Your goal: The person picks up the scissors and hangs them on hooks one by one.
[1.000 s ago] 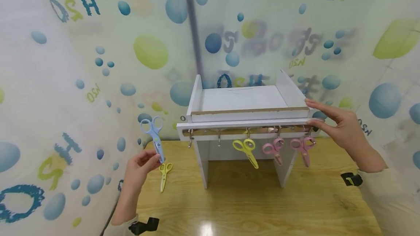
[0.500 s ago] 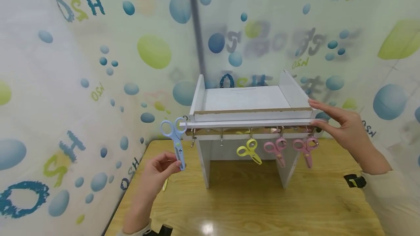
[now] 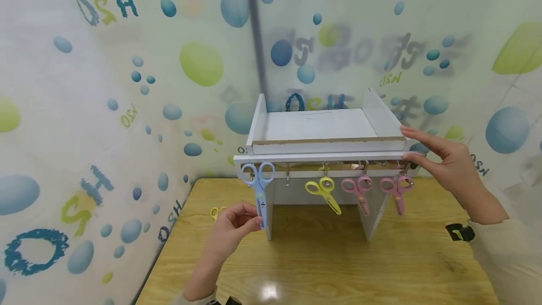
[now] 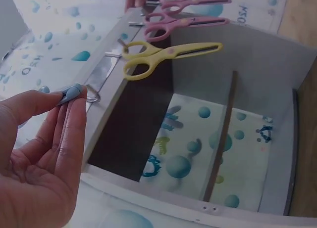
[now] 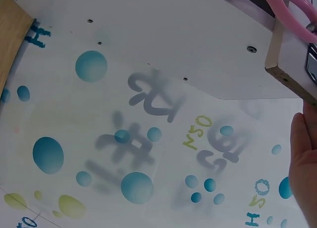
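In the head view my left hand (image 3: 230, 232) pinches a pair of light blue scissors (image 3: 260, 194) by the blade end, handle loops up. The loops overlap the leftmost hook at the front of a white shelf (image 3: 326, 147); whether they touch it I cannot tell. My right hand (image 3: 450, 168) holds the shelf's right end, thumb low and fingers higher. From the hooks hang yellow scissors (image 3: 324, 193), pink scissors (image 3: 359, 193) and another pink pair (image 3: 397, 193). Between the blue and yellow pairs is a bare hook (image 3: 288, 175). The left wrist view shows the blue scissors (image 4: 73, 93) nearly end-on.
Another yellow pair of scissors (image 3: 215, 212) lies on the wooden table (image 3: 322, 267), partly behind my left hand. The shelf's side panels stand on the table. Bubble-patterned sheeting (image 3: 203, 121) rises behind and to the left.
My left hand has carried the blue scissors rightward and slightly down, from beside the shelf to in front of its leftmost hook. The right hand stays at the shelf's end.
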